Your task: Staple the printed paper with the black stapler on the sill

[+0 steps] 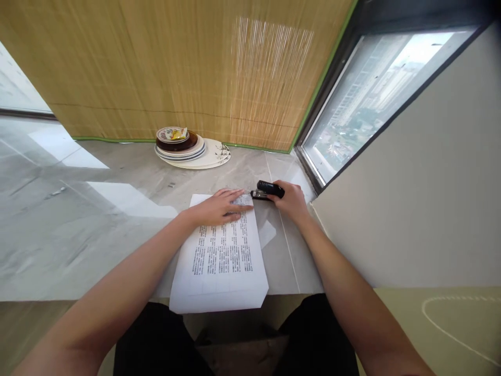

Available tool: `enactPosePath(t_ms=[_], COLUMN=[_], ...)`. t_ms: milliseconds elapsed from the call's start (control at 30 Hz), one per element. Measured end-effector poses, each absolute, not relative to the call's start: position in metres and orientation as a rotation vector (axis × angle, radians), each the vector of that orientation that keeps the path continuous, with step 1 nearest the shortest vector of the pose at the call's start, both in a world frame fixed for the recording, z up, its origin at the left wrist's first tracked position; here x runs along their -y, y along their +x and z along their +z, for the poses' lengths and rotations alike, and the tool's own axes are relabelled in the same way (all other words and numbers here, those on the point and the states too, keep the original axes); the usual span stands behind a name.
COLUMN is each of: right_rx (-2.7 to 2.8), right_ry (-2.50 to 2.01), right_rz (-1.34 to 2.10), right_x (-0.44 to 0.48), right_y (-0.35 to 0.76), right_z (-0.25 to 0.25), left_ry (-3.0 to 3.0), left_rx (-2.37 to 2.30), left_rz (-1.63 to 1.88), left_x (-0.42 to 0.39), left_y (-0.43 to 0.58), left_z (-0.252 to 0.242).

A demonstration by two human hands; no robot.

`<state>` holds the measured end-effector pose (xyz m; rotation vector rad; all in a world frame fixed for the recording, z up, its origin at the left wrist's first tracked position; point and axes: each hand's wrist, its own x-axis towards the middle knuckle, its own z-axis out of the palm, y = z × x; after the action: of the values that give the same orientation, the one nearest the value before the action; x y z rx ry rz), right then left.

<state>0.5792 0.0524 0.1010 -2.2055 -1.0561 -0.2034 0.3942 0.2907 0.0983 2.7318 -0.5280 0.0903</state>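
Note:
Printed paper (223, 282) lies on the grey marbled ledge, its near end jutting past the front edge. Whether it is one sheet or a stack I cannot tell. My left hand (221, 207) rests flat across its far end, fingers spread and pointing right. In my right hand (291, 201) is a black stapler (270, 189), gripped from its right end. The stapler's jaws face left, at the paper's far right corner. Whether they overlap the corner or only touch it is too small to tell.
Beyond the paper stands a stack of plates (180, 149) with a small yellow packet (179, 134) on top. A bamboo blind (176, 68) hangs behind the ledge (97, 235). At right are a window (376, 94) and a pale wall (422, 183).

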Motion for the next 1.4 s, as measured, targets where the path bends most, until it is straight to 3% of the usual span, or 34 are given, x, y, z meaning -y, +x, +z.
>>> enactPosePath(t_ms=[100,167,300,433,733,933,1400], right_rx=[0.906,0.946,1.291,1.607,1.609,1.501,1.457], right_ry=[-2.000,-1.824,-1.630,-1.602,-1.690,-1.545,-1.504], right_rz=[-0.291,-0.162,0.191,0.257,0.321,0.687,0.829], right_x=[-0.058,-0.063,-0.074,-0.082,-0.081,-0.070,-0.065], right_y=[0.564,0.547,0.512,0.503,0.523,0.550,0.563], right_z=[0.106,0.109,0.104,0.092,0.096,0.104,0.108], left_ry=[2.646,2.580,2.403,2.159,1.966,1.907,1.629], left_rx=[0.397,0.273,0.010,-0.267,-0.315,-0.322,-0.354], left_rz=[0.270,0.427,0.714,0.948,0.758,0.549,0.550], left_x=[-0.294,-0.298,-0.306,-0.311,-0.315,-0.314,-0.318], left_y=[0.401,0.406,0.413,0.412,0.412,0.413,0.419], left_z=[0.093,0.088,0.086,0.090,0.088,0.086,0.077])
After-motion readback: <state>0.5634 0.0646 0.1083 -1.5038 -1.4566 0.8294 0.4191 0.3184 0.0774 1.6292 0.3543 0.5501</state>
